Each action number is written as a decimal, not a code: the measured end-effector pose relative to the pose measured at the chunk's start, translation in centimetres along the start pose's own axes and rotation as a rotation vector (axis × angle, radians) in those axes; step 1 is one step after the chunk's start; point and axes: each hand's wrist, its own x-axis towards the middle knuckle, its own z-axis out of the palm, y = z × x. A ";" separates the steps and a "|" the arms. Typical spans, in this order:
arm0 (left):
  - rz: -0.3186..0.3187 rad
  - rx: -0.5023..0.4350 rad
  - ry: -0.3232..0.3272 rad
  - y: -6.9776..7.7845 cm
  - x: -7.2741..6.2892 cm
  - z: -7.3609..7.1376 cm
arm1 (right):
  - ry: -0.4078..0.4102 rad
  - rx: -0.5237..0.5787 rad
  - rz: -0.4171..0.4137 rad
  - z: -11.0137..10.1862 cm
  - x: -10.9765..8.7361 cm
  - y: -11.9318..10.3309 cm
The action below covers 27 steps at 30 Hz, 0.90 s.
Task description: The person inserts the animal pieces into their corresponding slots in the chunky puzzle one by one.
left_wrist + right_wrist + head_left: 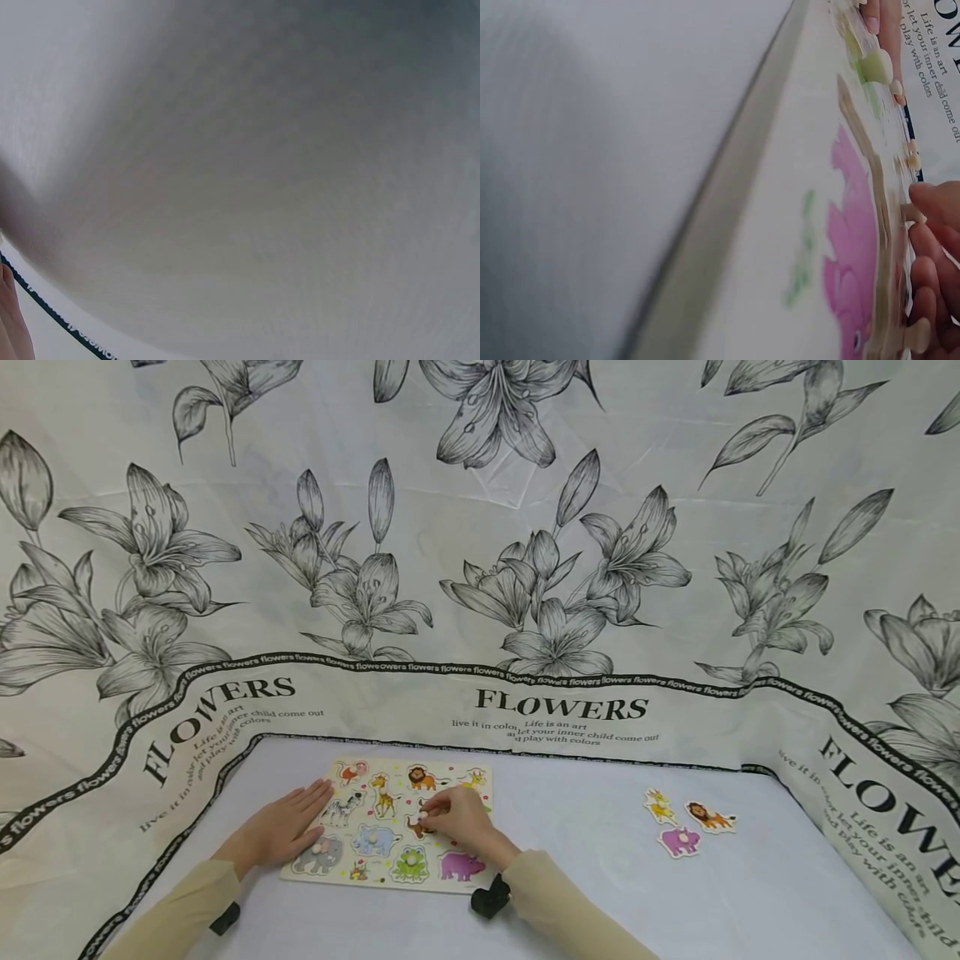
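Note:
A pale puzzle board (427, 885) printed with animals lies on the white tablecloth. My right hand (467, 818) is over its right half, thumb and finger pinching the knob of a brown animal puzzle piece (416, 825), partly hidden by the fingers. The right wrist view shows the pinched wooden knob (913, 214) up close. On the board's left edge my left hand (281, 827) rests with straight fingers. Near it are a zebra (342, 808) and a grey elephant piece (318, 855). A blue animal piece (377, 841) and a green frog piece (410, 864) sit with knobs up.
Loose on the cloth at the right lie a yellow animal piece (660, 807), a lion piece (710, 817) and a purple hippo piece (679, 842). A flower-print cloth (555, 710) with a black border rises behind and at the sides. Pale cloth fills most of the left wrist view.

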 end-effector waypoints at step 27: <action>0.050 0.025 0.081 0.1 -0.3 0.2 | -0.031 0.021 -0.128 -4.2 -2.0 2.2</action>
